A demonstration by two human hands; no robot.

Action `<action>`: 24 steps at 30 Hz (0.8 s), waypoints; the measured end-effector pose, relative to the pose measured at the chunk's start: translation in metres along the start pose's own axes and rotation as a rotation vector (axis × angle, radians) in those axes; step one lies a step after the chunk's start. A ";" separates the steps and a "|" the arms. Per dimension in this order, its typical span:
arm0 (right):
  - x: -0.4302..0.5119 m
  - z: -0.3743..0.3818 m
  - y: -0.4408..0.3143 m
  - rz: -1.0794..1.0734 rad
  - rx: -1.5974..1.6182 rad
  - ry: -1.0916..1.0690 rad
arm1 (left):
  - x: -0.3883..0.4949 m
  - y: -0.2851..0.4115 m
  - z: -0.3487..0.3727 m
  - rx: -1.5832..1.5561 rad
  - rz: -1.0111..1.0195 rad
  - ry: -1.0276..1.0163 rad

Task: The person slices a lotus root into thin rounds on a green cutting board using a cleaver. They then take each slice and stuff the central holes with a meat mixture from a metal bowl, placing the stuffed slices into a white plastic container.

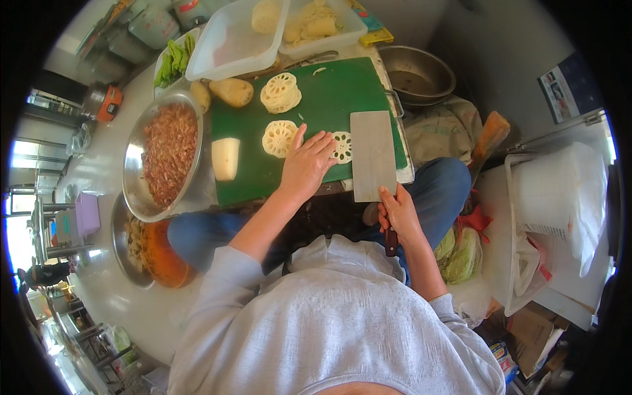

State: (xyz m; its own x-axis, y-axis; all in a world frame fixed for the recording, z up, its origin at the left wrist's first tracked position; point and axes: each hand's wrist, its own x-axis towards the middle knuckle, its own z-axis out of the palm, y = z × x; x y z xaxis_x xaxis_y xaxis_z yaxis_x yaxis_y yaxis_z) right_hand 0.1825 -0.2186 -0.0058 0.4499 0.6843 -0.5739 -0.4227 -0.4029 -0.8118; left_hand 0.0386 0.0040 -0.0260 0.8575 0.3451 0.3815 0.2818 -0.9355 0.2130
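Observation:
My right hand (399,212) grips the wooden handle of a Chinese cleaver (373,155), its broad blade lying over the right side of a green cutting board (340,89). Beside the blade, a lotus root slice (342,148) shows its holes, partly covered by the fingers of my left hand (310,160). Those fingers are stretched out and touch the slice. Left of them lies a small pile of lotus root slices (277,138). Farther back is a taller stack of slices (280,93). A peeled lotus root piece (225,159) rests on the board's left part.
A steel bowl of minced meat (170,153) stands at the left. Unpeeled root pieces (232,92) lie behind the board, near translucent plastic tubs (237,39) and green vegetables (175,59). A metal basin (419,74) sits back right. An orange bowl (168,252) is low left.

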 end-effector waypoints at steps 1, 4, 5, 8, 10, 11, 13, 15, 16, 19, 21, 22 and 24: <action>0.001 0.002 0.000 0.008 -0.001 0.000 | 0.000 0.000 0.000 -0.002 -0.001 -0.003; 0.009 0.008 0.000 -0.005 0.004 0.010 | 0.002 -0.001 0.000 -0.003 -0.004 -0.005; 0.011 0.010 0.000 -0.014 0.015 0.000 | 0.002 0.000 -0.001 -0.002 -0.010 -0.008; 0.011 0.011 0.001 -0.004 0.015 0.019 | 0.002 0.000 -0.003 0.008 -0.013 -0.005; 0.006 0.010 0.002 0.017 0.014 0.000 | 0.002 0.000 -0.003 0.006 -0.018 -0.009; 0.003 0.009 0.002 0.052 0.004 0.007 | 0.001 0.000 -0.003 0.003 -0.016 -0.005; 0.001 0.008 0.003 0.030 0.024 -0.004 | 0.001 0.000 -0.001 -0.007 -0.021 0.000; 0.002 0.010 0.005 0.032 0.036 -0.001 | 0.001 -0.001 0.000 -0.013 -0.019 0.009; 0.003 0.012 0.006 0.031 0.042 0.001 | 0.001 -0.001 0.001 -0.013 -0.018 0.014; 0.010 0.019 0.010 0.028 0.064 -0.003 | 0.000 -0.001 0.003 -0.004 -0.018 0.021; 0.012 0.021 0.012 0.017 0.079 -0.008 | 0.000 -0.001 0.003 0.005 -0.021 0.022; 0.011 0.021 0.013 0.010 0.085 -0.010 | 0.000 -0.001 0.002 0.008 -0.025 0.020; 0.006 0.019 0.013 0.007 0.077 -0.015 | -0.001 -0.001 0.002 0.009 -0.026 0.016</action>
State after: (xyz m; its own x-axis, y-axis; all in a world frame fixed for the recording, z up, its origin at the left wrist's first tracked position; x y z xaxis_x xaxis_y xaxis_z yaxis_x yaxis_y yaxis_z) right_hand 0.1645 -0.2081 -0.0179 0.4353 0.6904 -0.5778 -0.4852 -0.3607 -0.7965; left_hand 0.0385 0.0045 -0.0278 0.8426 0.3708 0.3906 0.3080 -0.9267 0.2155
